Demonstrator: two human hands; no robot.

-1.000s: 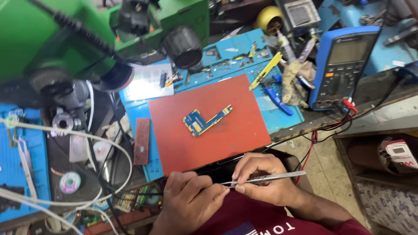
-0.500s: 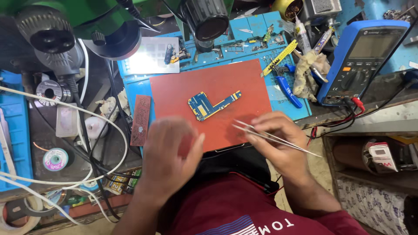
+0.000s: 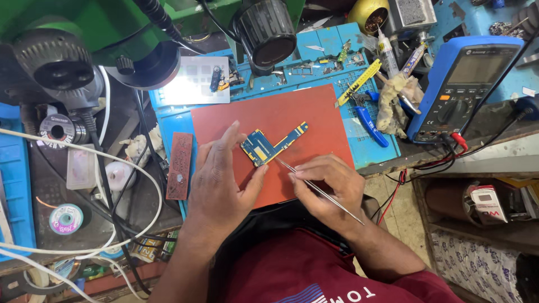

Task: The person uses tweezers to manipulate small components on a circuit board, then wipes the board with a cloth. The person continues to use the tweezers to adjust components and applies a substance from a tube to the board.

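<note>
Now we see L hand (image 3: 222, 179) flat on the red mat (image 3: 314, 112), fingers open, holding nothing, thumb tip just beside the blue L-shaped circuit board (image 3: 264, 147) lying mid-mat. R hand (image 3: 328, 188) has its grip pinched shut on metal tweezers (image 3: 320, 189), tips at the board's lower edge. Blue multimeter (image 3: 466, 84) sits on desk, far R.

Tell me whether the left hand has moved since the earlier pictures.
Yes. The left hand has gone forward from the near edge of the red mat and now touches the blue circuit board.
</note>
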